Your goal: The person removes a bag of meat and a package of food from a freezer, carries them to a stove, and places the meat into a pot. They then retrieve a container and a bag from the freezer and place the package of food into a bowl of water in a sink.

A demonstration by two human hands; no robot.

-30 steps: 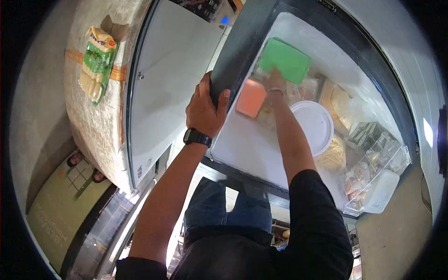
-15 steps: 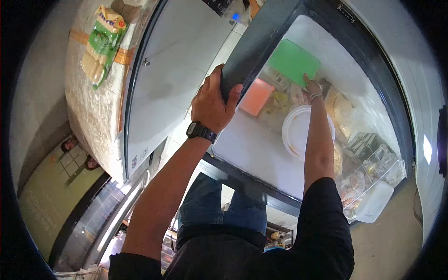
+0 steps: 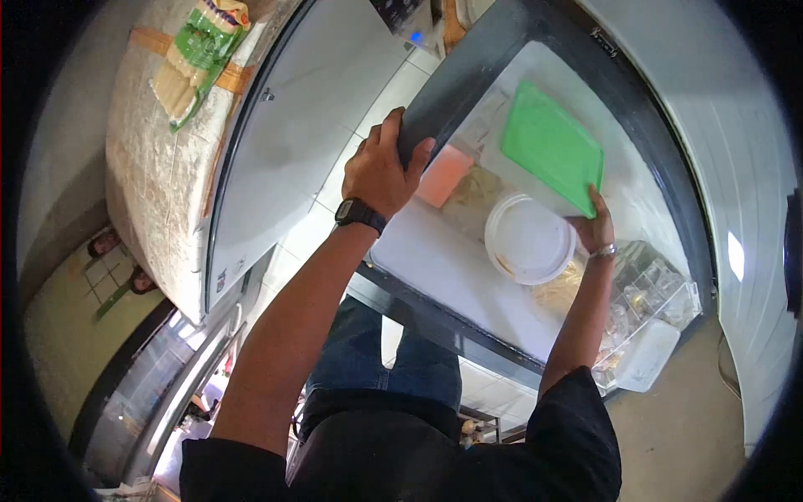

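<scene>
My left hand (image 3: 386, 170), with a black watch on its wrist, grips the dark rim (image 3: 452, 88) of a chest freezer. Inside the freezer, my right hand (image 3: 595, 226) holds the near corner of a plastic food container with a green lid (image 3: 552, 151), thumb on top and fingers beneath. The container is raised and tilted. Beside my right hand stands a tub with a round white lid (image 3: 529, 238). An orange-lidded box (image 3: 445, 176) lies deeper down, near bags of pale food (image 3: 473, 201).
A wire basket (image 3: 648, 309) of bagged items hangs at the freezer's right end, with a translucent lidded box (image 3: 648, 356) by it. To the left, a green-and-clear food packet (image 3: 201, 58) lies on another freezer's worn top (image 3: 146, 159).
My right hand has taken hold of the green-lidded container and lifted it, moving right and towards me. My left hand keeps its grip on the rim.
</scene>
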